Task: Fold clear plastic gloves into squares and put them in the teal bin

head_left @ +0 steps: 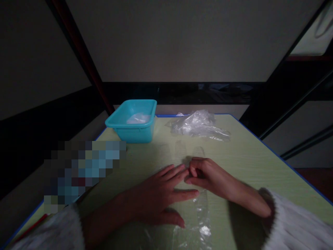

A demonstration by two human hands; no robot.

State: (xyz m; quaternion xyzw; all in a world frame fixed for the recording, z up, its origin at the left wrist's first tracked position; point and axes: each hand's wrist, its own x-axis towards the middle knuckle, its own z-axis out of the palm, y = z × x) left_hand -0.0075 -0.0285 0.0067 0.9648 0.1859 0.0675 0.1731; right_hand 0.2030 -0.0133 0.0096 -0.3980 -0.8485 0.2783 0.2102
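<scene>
My left hand (162,194) lies flat on the pale green table (249,163), fingers stretched out and pressing on a clear plastic bag (200,222) that runs toward me. My right hand (205,175) is just to its right, fingers curled in a pinch at the bag's far end, touching the left fingertips. The bag is thin and hard to make out in the dim light. Both wrists show white knitted sleeves.
A teal plastic tub (134,121) stands at the far left of the table with something pale inside. A heap of clear plastic bags (199,125) lies at the far middle. A blurred-out patch covers the left edge. The table has a blue rim.
</scene>
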